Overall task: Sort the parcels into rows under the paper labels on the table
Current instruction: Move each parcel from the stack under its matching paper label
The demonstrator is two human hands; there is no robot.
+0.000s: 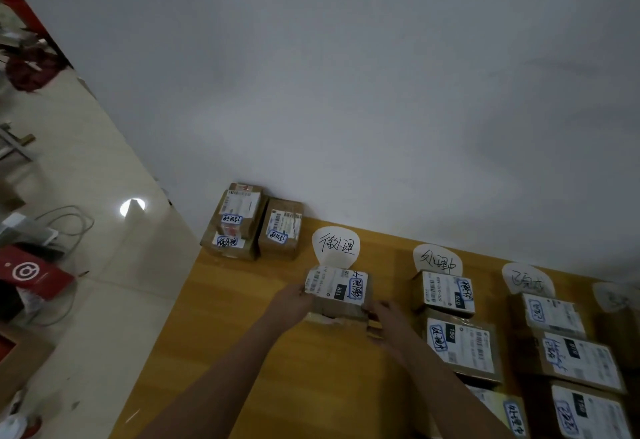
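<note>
Just below the leftmost paper label (335,246) on the bench (242,334), the left hand (294,296) and right hand (381,317) clasped a parcel (337,288) by opposite sides, apparently seating it to head that row.

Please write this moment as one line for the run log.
left hand: holds parcel | right hand: holds parcel | place: table, below leftmost label

Two arms in view, L and R. The left forearm (221,369) is bare from wrist to frame edge, no cloth on it; the right forearm (450,379) is the same. The left hand (293,297) and right hand (385,319) are bare also. The fingers (372,308) are blurred, so small details, e.g. nails, cannot be told.
</note>
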